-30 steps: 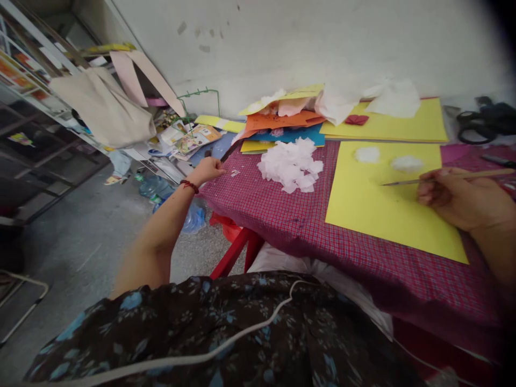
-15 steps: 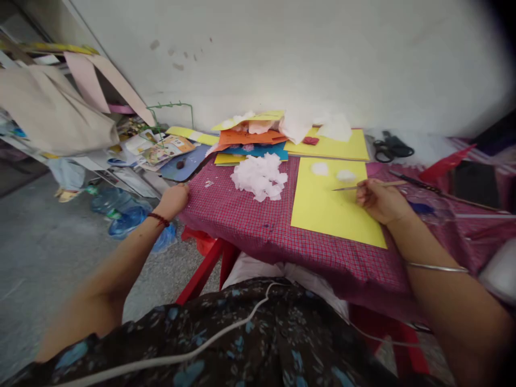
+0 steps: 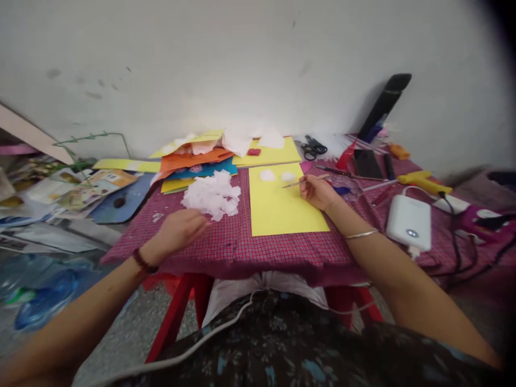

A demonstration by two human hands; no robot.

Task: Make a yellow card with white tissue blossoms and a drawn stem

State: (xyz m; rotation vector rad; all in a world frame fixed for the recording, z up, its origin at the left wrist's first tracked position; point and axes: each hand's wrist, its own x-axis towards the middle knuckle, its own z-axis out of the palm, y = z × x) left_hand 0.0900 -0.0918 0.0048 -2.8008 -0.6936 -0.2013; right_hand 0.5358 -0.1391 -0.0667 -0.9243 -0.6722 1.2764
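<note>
My left hand (image 3: 179, 230) hovers over the pink checked tablecloth (image 3: 226, 247), just in front of a heap of white tissue pieces (image 3: 212, 194); its fingers are curled and blurred, and I cannot see what, if anything, they hold. My right hand (image 3: 318, 192) rests on a yellow paper sheet (image 3: 282, 207) and pinches a thin wooden stick (image 3: 303, 181) that points left toward two small white tissue tufts (image 3: 277, 176) lying on the sheet.
A stack of coloured papers (image 3: 197, 161) lies at the back by the wall, with black scissors (image 3: 312, 148) beside it. To the right are a white power bank (image 3: 409, 228), a yellow glue gun (image 3: 421, 181) and cables. Books and papers (image 3: 80, 193) sit off the table's left edge.
The view swung right, bringing the table's right side in. My left hand moved from the table's far left corner to just in front of the tissue heap. My right hand kept the stick.
</note>
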